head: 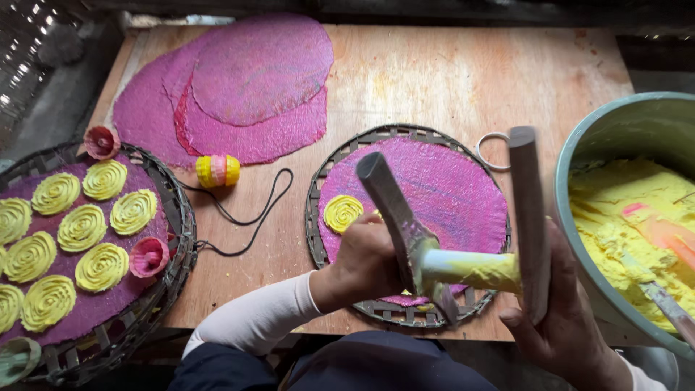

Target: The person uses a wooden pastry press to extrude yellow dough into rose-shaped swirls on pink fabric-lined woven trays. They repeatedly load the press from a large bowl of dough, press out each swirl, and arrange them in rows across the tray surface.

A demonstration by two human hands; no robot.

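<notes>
Both hands are clamped on a metal press tool (463,268) smeared with yellow dough: left hand (365,264) wraps the grey handle, right hand (561,311) grips the other handle. It sits right over a woven tray (318,188) lined with a purple sheet (441,188), one yellow spiral (342,213) on it. On the bench (449,80), a green tub (615,137) of dough is on the right, and a second tray (177,210) full of spirals on the left.

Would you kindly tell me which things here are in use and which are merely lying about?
In use:
- press tool, gripped by left hand and right hand
- woven tray with purple sheet
- yellow spiral
- bowl of yellow dough

Lying about:
- stacked purple sheets
- striped spool
- metal ring
- filled tray
</notes>
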